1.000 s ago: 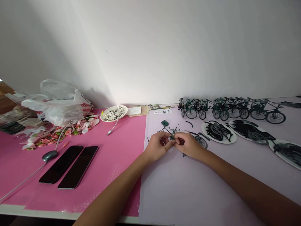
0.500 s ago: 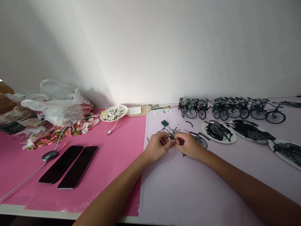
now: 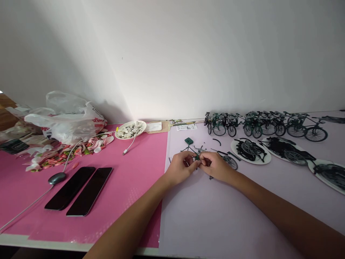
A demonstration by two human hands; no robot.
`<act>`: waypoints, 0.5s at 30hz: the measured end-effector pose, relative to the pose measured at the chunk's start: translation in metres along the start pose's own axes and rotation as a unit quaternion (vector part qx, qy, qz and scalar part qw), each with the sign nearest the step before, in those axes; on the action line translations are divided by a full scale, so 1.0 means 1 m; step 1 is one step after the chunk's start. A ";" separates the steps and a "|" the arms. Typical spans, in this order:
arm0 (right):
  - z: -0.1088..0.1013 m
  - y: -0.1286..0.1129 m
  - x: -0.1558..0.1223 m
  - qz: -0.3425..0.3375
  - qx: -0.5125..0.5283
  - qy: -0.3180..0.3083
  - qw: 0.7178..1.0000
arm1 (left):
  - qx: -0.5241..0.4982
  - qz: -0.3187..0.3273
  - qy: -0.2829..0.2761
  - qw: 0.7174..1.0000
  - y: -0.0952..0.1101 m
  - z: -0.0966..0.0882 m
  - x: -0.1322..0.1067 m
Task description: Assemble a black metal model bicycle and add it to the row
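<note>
My left hand (image 3: 183, 166) and my right hand (image 3: 212, 165) meet over the pale purple sheet, fingertips pinched together. Between them is a small dark green model bicycle part (image 3: 197, 157), mostly hidden by the fingers; it looks like a frame piece. Just beyond the fingertips lie a grey handlebar-like part (image 3: 199, 148) and a dark green square piece (image 3: 188, 141). A loose toy wheel (image 3: 230, 162) rests right of my right hand, beside a thin black strip (image 3: 234, 156). A curved black piece (image 3: 217, 142) lies farther back.
Assembled model bicycles (image 3: 266, 124) stand in a row along the wall. White plates (image 3: 265, 160) of black parts sit at right. On the pink side are two phones (image 3: 88, 192), a cable puck (image 3: 57, 178), a plate of pale bits (image 3: 131, 129), a plastic bag (image 3: 67, 124) and pink petal-like pieces (image 3: 54, 156).
</note>
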State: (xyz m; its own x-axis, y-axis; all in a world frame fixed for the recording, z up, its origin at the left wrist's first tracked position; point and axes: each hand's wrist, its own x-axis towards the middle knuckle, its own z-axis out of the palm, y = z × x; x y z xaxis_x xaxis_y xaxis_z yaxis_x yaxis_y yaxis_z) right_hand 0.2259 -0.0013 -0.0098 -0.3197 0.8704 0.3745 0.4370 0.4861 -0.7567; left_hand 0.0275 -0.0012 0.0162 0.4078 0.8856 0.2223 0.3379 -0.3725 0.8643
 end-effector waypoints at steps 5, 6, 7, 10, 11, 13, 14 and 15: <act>0.000 0.001 0.000 0.002 -0.011 0.000 1.000 | 0.003 0.003 -0.004 1.000 -0.001 0.000 0.000; 0.000 0.000 0.000 0.001 -0.011 0.001 1.000 | 0.005 0.003 -0.004 1.000 -0.001 0.000 0.000; 0.000 0.000 0.000 0.000 -0.011 0.000 1.000 | 0.006 0.003 -0.005 1.000 -0.001 0.000 0.001; -0.001 -0.002 0.000 -0.001 -0.008 -0.002 1.000 | 0.009 0.002 -0.009 1.000 -0.002 -0.001 0.001; -0.001 -0.002 0.000 -0.001 -0.008 -0.003 1.000 | 0.009 0.002 -0.010 1.000 -0.002 -0.001 0.001; -0.001 -0.002 0.000 -0.001 -0.009 -0.003 1.000 | 0.009 0.001 -0.010 1.000 -0.001 0.000 0.001; -0.001 -0.001 0.000 -0.002 -0.010 -0.003 1.000 | 0.008 0.001 -0.010 1.000 -0.001 0.000 0.001; -0.001 -0.001 0.000 -0.002 -0.012 -0.003 1.000 | 0.007 0.000 -0.009 1.000 -0.001 0.000 0.000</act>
State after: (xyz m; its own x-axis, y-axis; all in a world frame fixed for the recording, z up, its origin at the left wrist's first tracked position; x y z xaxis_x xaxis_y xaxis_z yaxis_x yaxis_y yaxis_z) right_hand 0.2262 -0.0016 -0.0086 -0.3266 0.8682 0.3735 0.4555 0.4909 -0.7427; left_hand 0.0270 -0.0002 0.0156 0.4234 0.8802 0.2145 0.3501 -0.3773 0.8574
